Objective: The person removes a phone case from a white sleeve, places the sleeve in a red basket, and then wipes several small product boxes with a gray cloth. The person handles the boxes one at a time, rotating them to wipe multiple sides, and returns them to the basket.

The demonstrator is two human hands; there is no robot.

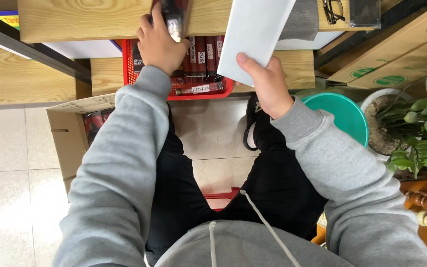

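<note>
White sheet tilted upright, right hand

Head view, seated, looking straight down. Both arms in grey sweatshirt sleeves, extended forward and away from the torso. Left arm runs up the left side of frame, elbow bent slightly, wrist straight; left hand back-up, knuckles toward camera, fingers curled shut around something dark at the top edge, thumb on the inner side. Right arm comes in from lower right, forearm angled up and inward; right hand sits lower and closer than the left, thumb on top and pressed flat in a pinch, other fingers hidden underneath. Hands apart, not touching. Legs in black trousers spread below the arms.
</note>
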